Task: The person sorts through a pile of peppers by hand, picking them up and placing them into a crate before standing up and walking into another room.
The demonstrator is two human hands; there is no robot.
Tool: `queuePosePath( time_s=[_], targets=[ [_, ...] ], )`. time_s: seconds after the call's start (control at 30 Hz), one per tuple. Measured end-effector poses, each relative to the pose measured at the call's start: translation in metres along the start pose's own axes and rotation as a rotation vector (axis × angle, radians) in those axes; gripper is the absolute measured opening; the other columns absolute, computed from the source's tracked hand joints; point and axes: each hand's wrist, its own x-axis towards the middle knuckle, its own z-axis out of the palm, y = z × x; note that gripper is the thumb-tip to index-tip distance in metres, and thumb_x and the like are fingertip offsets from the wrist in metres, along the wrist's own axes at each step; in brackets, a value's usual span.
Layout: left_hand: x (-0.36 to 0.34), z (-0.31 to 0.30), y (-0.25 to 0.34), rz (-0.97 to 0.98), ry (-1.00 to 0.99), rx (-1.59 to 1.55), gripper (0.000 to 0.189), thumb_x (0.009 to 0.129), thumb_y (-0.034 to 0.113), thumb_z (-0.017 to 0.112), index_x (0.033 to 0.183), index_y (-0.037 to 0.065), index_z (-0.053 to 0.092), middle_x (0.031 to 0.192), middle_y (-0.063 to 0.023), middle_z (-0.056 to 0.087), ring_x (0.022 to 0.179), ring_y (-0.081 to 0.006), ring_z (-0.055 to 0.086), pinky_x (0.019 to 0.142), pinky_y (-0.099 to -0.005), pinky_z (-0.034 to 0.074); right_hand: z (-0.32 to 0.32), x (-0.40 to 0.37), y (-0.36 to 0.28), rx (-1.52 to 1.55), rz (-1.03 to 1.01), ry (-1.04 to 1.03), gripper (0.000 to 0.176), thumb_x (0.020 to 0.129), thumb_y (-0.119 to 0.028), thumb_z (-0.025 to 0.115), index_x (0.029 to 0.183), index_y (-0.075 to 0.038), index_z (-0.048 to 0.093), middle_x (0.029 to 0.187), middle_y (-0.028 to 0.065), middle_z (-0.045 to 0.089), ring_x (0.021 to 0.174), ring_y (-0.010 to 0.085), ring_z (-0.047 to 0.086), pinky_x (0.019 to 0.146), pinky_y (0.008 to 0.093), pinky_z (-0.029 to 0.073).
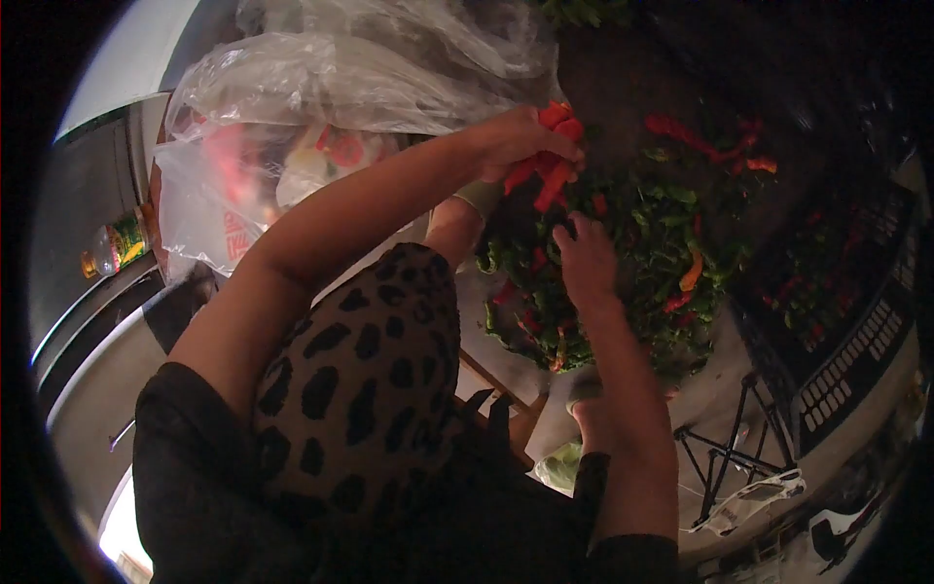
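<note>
The red peppers (pixel 553 181) are bunched in the left hand (pixel 520 139), whose fingers are closed around them while several tips stick out beneath. Just below that bunch, the right hand (pixel 590 258) has its fingers parted and seems to hold nothing; it is over the near side of a heap of green peppers (pixel 666 226), and whether the fingertips touch any is hard to tell. An orange pepper (pixel 692 273) rests on the heap, to the right of the right hand, and more loose red peppers (pixel 679 130) lie beyond that hand, up and to the right. The held bunch looks full, so a loosening grip could let a protruding pepper drop among the green ones; the clear plastic (pixel 341 83) close behind the left hand might also snag on the wrist if the arm swung back. By count: two hands, one heap, one dark crate (pixel 848 372) with peppers in it well to the right of the right hand, one folding frame (pixel 725 456) below the crate, and one bottle (pixel 126 241) far left of the left hand. The peppers overlap too much to number, in the bunch as in the heap.
</note>
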Motion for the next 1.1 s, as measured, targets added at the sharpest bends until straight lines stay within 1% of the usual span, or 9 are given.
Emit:
queuePosePath(
  time_s=[0.13,0.23,0.37,0.47,0.63,0.73,0.83,0.93,1.1],
  targets=[
    [0.000,-0.004,-0.004,-0.003,-0.013,-0.002,0.020,0.076,0.005,0.064,0.093,-0.002,0.056,0.086,-0.0118,0.061,0.079,-0.0225,0.063,0.073,-0.0359,0.053,-0.023,-0.002,-0.004,0.263,0.090,0.269,0.029,0.073,-0.004,0.059,0.101,-0.008,0.055,0.112,0.0111,0.053,0.101,0.0294,0.050,0.082,0.0381,0.044],
    [0.002,-0.002,-0.006,-0.027,0.030,0.032,0.021,0.076,0.006,0.064,0.093,-0.001,0.056,0.085,-0.0120,0.061,0.077,-0.0227,0.063,0.072,-0.0356,0.053,-0.041,-0.007,0.003,0.602,0.249,0.226,0.033,0.070,-0.001,0.062,0.101,-0.005,0.052,0.108,0.0132,0.053,0.098,0.0310,0.050,0.082,0.0422,0.043],
    [0.000,0.003,-0.005,-0.052,0.019,0.070,0.012,0.070,0.002,0.066,0.079,-0.001,0.061,0.075,-0.0116,0.064,0.069,-0.0199,0.064,0.065,-0.0301,0.052,-0.056,-0.004,0.005,0.628,0.245,0.263,0.038,0.072,-0.001,0.062,0.109,-0.004,0.052,0.101,0.0125,0.056,0.094,0.0320,0.051,0.081,0.0401,0.043],
    [-0.002,0.007,-0.005,-0.074,-0.048,0.253,0.017,0.073,0.006,0.065,0.088,0.001,0.059,0.078,-0.0096,0.064,0.073,-0.0181,0.063,0.070,-0.0293,0.050,-0.063,-0.002,0.001,0.596,0.220,0.342,0.043,0.072,-0.001,0.062,0.114,-0.005,0.052,0.097,0.0119,0.057,0.093,0.0322,0.052,0.080,0.0396,0.043],
    [-0.004,0.011,-0.012,-0.099,-0.048,0.180,0.017,0.072,0.007,0.065,0.087,0.001,0.060,0.078,-0.0082,0.064,0.073,-0.0165,0.063,0.068,-0.0279,0.050,-0.065,0.000,0.004,0.490,0.152,0.383,0.045,0.073,-0.001,0.062,0.117,-0.005,0.050,0.096,0.0128,0.056,0.092,0.0320,0.052,0.080,0.0407,0.042],
    [-0.003,0.009,-0.011,-0.091,-0.019,0.217,0.016,0.073,0.006,0.065,0.087,0.000,0.060,0.079,-0.0086,0.064,0.073,-0.0172,0.063,0.069,-0.0280,0.050,-0.066,-0.002,0.005,0.528,0.280,0.399,0.047,0.073,-0.001,0.061,0.119,-0.005,0.048,0.100,0.0141,0.055,0.094,0.0320,0.052,0.081,0.0407,0.042],
    [-0.001,0.003,-0.011,-0.092,0.000,0.208,0.016,0.073,0.006,0.064,0.087,0.000,0.059,0.080,-0.0096,0.064,0.074,-0.0181,0.063,0.070,-0.0287,0.051,-0.072,-0.006,0.033,0.404,0.554,0.365,0.046,0.075,-0.004,0.061,0.118,-0.005,0.047,0.104,0.0149,0.054,0.097,0.0329,0.051,0.084,0.0407,0.041],
    [-0.001,0.000,-0.009,-0.098,0.024,0.168,0.016,0.073,0.005,0.064,0.088,0.000,0.059,0.081,-0.0105,0.064,0.074,-0.0194,0.063,0.071,-0.0304,0.051,-0.073,-0.010,0.048,-0.088,0.490,0.477,0.045,0.076,-0.008,0.061,0.119,-0.006,0.046,0.107,0.0149,0.054,0.101,0.0330,0.050,0.088,0.0411,0.039],
    [0.001,-0.001,-0.008,0.000,0.016,0.100,0.016,0.073,0.005,0.063,0.088,-0.002,0.058,0.080,-0.0116,0.063,0.073,-0.0210,0.063,0.070,-0.0322,0.052,-0.039,-0.014,0.023,0.127,0.206,0.172,0.036,0.071,-0.006,0.066,0.104,-0.006,0.053,0.105,0.0134,0.053,0.097,0.0314,0.050,0.084,0.0408,0.041]
  ],
)
